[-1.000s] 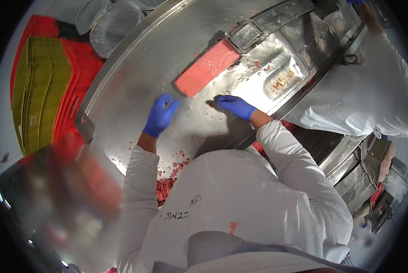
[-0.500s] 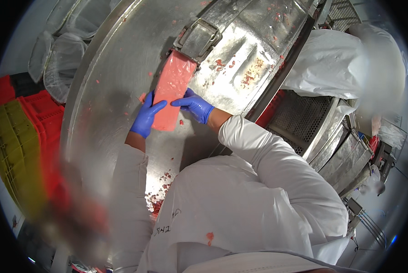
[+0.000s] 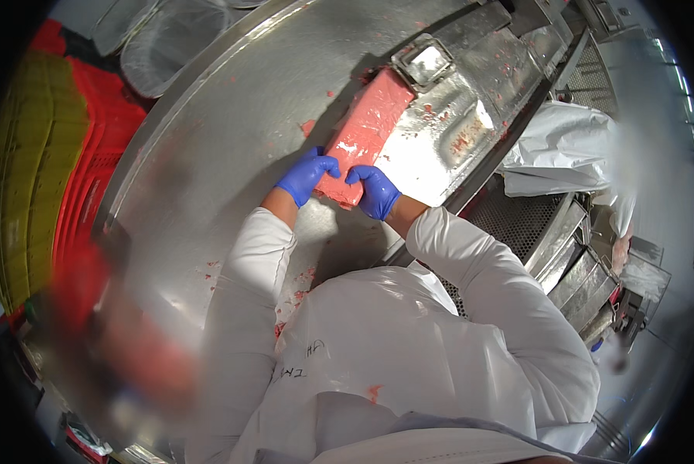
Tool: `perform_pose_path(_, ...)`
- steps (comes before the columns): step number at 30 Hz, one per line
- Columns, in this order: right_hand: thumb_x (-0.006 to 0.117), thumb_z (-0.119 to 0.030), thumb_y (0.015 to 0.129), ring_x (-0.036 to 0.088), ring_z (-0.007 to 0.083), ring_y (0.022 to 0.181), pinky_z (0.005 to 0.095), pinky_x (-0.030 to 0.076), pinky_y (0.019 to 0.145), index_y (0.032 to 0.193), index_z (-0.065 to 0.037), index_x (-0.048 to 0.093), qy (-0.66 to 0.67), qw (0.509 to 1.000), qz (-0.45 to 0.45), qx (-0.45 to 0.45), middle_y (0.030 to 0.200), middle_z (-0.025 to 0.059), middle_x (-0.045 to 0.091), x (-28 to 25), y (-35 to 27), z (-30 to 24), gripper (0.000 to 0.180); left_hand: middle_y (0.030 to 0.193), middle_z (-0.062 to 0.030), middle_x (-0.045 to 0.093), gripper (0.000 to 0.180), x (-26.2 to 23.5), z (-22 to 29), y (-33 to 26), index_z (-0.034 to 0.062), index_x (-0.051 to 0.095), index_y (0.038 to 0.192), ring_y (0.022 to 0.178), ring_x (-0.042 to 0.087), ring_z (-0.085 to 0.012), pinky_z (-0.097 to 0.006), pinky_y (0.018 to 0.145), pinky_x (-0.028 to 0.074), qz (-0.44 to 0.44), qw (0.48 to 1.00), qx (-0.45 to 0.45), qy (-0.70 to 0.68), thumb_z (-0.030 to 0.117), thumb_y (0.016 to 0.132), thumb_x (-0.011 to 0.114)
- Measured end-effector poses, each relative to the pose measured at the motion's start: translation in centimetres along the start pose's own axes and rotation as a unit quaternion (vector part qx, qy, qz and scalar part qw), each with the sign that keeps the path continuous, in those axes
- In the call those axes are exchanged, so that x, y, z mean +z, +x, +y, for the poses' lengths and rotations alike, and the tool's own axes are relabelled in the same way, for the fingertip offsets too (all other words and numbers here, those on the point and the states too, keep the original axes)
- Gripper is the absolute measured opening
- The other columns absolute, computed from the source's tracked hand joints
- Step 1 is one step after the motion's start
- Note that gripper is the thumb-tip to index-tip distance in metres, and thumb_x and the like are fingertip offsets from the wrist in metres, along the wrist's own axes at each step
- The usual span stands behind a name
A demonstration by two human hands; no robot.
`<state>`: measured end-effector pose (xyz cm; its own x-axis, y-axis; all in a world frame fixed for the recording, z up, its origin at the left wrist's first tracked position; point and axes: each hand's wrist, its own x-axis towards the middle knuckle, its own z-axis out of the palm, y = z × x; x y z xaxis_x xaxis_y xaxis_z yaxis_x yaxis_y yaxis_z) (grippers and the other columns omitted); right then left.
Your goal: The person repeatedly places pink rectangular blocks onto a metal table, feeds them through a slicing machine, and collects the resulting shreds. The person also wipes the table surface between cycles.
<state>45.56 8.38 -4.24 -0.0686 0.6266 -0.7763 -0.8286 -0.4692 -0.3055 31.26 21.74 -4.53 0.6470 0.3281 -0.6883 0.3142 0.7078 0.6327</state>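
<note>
While both hands are closing on the near end of the pink meat block [image 3: 364, 138], the block is lying long-ways on the steel tabletop [image 3: 231, 131], its far end touching the metal chute [image 3: 470, 100] of the machine. The left hand [image 3: 306, 175] in a blue glove is gripping the near left corner, and the right hand [image 3: 375, 192] is gripping the near right corner, so the two hands are sitting close together with only the block's end between them.

I am judging that the main risk is slipping. The tabletop is looking wet and is carrying red scraps [image 3: 296, 290], and the gloves are probably greasy, so the block could be sliding sideways out of the grip if it is pushed unevenly. Because both hands are holding only one end, the far end is going free and may be catching on the edge of the chute or turning off line. The fingers are also working near the machine mouth, which is asking for care. A second person in white [image 3: 563, 151] is standing just beyond the machine, near enough to be disturbed.
</note>
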Motion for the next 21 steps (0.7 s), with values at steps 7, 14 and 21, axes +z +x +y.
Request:
perform_pose_path(7,0.072,-0.020,0.085,0.069,0.0233,0.103,0.0372,0.055,0.091,0.117,-0.004,0.070,-0.199,0.977,-0.009,0.075,0.111,0.0087,0.072,5.7,-1.9,11.6,0.036,0.128,-0.0133,0.067,0.071,-9.4,-9.1,-9.6,-0.0019,0.054,0.144,0.117,0.063,-0.0245,-0.035,0.104,0.050,-0.041,0.999,-0.001,0.003,0.011,0.075,0.067)
perform_pose_path(14,0.073,-0.038,0.096,0.067,0.0264,0.116,0.0392,0.053,0.099,0.123,-0.008,0.071,-0.698,0.596,-0.393,-0.062,0.121,0.0113,0.070,10.1,-4.6,9.6,0.041,0.144,-0.0167,0.060,0.087,-21.1,-21.1,-26.5,-0.0026,0.047,0.153,0.135,0.057,-0.0285,-0.039,0.115,0.043,0.094,0.975,-0.011,0.201,0.012,0.072,0.075)
perform_pose_path(21,0.078,-0.049,0.090,0.061,0.0418,0.122,0.0517,0.043,0.111,0.137,-0.007,0.061,-0.692,0.468,0.114,-0.537,0.125,0.0216,0.066,-0.6,6.5,-2.7,0.066,0.142,-0.0187,0.055,0.117,-11.4,-21.7,-30.4,0.0065,0.038,0.157,0.135,0.051,-0.0385,-0.055,0.117,0.034,0.381,0.708,0.121,0.582,0.046,0.062,0.094)
